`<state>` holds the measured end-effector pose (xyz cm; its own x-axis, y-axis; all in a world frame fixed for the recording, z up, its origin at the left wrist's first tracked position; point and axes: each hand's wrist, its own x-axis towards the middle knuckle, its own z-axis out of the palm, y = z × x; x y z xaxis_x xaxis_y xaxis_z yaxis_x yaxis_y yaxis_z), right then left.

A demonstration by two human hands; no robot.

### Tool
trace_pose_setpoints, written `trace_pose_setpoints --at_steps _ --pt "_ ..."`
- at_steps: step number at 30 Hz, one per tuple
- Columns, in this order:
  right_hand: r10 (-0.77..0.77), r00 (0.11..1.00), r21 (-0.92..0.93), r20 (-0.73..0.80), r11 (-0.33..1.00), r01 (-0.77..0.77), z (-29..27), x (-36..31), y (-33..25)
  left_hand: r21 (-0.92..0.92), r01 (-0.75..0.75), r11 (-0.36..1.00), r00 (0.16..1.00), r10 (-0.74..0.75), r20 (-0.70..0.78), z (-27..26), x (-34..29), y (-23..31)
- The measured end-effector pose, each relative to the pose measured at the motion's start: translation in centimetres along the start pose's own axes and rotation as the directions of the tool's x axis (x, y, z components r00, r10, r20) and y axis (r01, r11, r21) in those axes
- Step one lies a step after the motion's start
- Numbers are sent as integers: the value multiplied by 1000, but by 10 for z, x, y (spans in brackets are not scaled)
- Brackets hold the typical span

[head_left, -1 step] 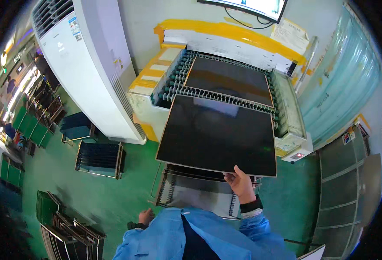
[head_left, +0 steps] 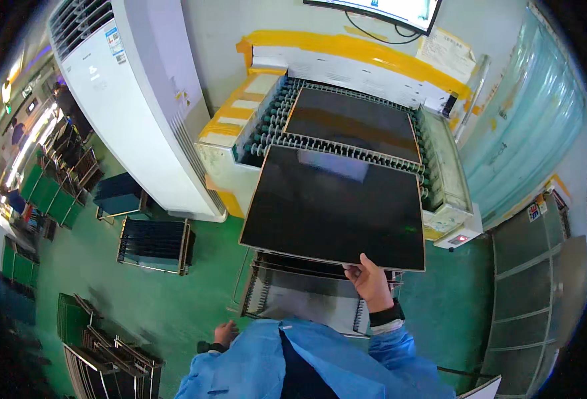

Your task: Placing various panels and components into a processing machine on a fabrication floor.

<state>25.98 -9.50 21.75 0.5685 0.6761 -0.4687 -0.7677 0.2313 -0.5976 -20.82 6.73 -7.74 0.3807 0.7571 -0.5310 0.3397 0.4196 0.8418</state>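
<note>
A large dark rectangular panel (head_left: 336,206) lies tilted toward me, its far edge over the rollers of a conveyor machine (head_left: 440,159). My right hand (head_left: 372,287) pinches the panel's near edge right of its middle, thumb on top and fingers partly hidden underneath. Down at my left side hangs my left hand (head_left: 225,333), its fingers loosely curled with nothing visible in them. A second dark panel (head_left: 353,123), with a brownish band, rests flat on the rollers behind. Below the held panel stands a slotted rack (head_left: 306,299), partly covered by it.
A tall white air conditioner (head_left: 140,100) stands left of the machine. Several racks of panels, one a loaded rack (head_left: 153,245), stand on the green floor (head_left: 207,279). Clear plastic sheeting (head_left: 526,120) hangs at right above grey framed screens (head_left: 523,279). A monitor (head_left: 386,10) is on the wall.
</note>
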Motion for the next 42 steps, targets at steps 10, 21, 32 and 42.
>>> trace_pose_setpoints --at_steps 10,21,32,42 --pt "-66 998 25 7 998 66 7 33 -10 -265 316 911 938 -342 -54 1 -7 10" --pt "-103 994 97 -42 990 107 4 55 -25 -132 328 935 927 -346 -146 17 -28 43" --pt "-100 995 53 5 994 99 3 76 -36 -314 321 893 920 -373 -120 7 -31 0" --pt "-67 998 125 9 990 66 7 92 -40 -212 305 928 921 -344 -182 12 -46 13"
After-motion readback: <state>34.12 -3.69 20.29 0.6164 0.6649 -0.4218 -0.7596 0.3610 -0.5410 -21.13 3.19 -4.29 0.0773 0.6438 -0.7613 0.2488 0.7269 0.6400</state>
